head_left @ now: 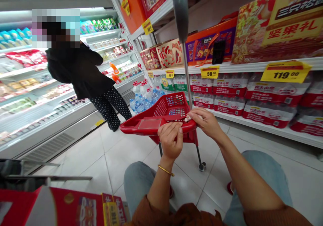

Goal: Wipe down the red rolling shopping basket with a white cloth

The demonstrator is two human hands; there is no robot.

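A red plastic shopping cart [150, 125] stands before me, its rim turned toward me. My left hand [171, 139], with a gold bangle on the wrist, has its fingers curled over the near rim. At the right corner of that rim, my right hand [204, 121] is closed in a pinch on a small whitish piece [187, 118], perhaps tissue or cloth. The two hands are close together but apart. The cart's perforated basket [174, 104] shows beyond them.
A person in black [75, 67] stands at the refrigerated shelves on the left. Shelves with gift boxes [277, 27] and bottled water packs [270, 113] line the right. A grey pole [186, 67] rises beside the cart. Red boxes [65, 205] sit at the lower left.
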